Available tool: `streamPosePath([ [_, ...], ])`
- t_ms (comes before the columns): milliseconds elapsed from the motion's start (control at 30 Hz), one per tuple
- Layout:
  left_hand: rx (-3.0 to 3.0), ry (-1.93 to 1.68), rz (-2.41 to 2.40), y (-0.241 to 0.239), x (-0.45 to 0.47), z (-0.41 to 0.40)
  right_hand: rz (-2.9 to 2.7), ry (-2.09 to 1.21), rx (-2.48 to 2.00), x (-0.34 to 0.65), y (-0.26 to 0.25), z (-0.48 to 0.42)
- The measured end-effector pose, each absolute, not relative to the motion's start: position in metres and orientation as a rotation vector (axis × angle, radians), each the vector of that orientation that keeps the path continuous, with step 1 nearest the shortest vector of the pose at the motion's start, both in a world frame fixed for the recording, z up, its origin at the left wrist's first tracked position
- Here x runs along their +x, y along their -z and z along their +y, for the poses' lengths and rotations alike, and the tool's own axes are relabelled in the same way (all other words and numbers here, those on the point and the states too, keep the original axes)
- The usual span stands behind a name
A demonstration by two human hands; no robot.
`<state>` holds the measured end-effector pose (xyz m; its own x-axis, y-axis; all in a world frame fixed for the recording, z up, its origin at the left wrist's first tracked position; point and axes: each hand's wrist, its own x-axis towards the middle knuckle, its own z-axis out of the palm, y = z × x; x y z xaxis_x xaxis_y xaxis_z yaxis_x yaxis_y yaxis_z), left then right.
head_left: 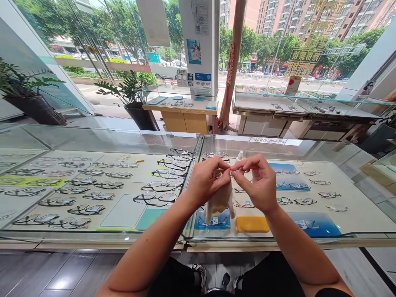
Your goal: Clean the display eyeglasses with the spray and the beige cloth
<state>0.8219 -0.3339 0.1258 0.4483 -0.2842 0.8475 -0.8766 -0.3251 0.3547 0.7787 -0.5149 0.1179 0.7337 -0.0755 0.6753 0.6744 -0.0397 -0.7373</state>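
Above the glass counter, my left hand (208, 177) is closed, with thumb and fingers pinched together. A pale beige cloth (220, 202) hangs down from it. My right hand (258, 181) pinches thumb against forefinger, its tips meeting those of my left hand. What lies between the right fingertips is too small and too covered to make out. Beyond the hands stands a small white bottle (239, 156), partly hidden by my right hand. Below them, near the counter's front edge, are a yellow-orange case (252, 224) and a blue tray (199, 222) with a pair of glasses.
The glass display counter (117, 237) spans the view, with rows of eyeglasses (88, 209) in its left half and more glasses (305, 201) at right. Further back are a wooden cabinet (185, 120), potted plants (140, 115), a wooden post (233, 62) and large windows.
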Motion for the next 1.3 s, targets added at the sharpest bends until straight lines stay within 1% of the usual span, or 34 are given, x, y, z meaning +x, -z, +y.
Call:
streamPosePath([
  [267,1.735,-0.971,-0.987,-0.121,0.824,-0.333,-0.543,0.658,-1.388,0.77,-0.116,-0.499],
  [500,1.652,-0.871,-0.916,-0.119,0.82,-0.339,-0.492,0.691,-1.292,0.767,-0.114,-0.494],
  [667,1.682,-0.743,-0.961,-0.125,0.819,-0.335,-0.498,0.617,-1.279,0.77,-0.116,-0.503],
  [767,1.685,-0.725,-1.03,-0.126,0.819,-0.333,-0.527,0.586,-1.286,0.772,-0.118,-0.507],
  [867,1.663,-0.789,-1.033,-0.123,0.82,-0.333,-0.571,0.582,-1.294,0.77,-0.118,-0.505],
  [1000,1.621,-0.906,-0.989,-0.117,0.82,-0.334,-0.606,0.666,-1.351,0.763,-0.112,-0.496],
  [1167,1.569,-0.974,-0.985,-0.114,0.813,-0.338,-0.619,0.902,-1.356,0.758,-0.101,-0.49],
  [1300,1.5,-0.97,-1.078,-0.115,0.808,-0.341,-0.603,0.871,-1.399,0.758,-0.106,-0.494],
])
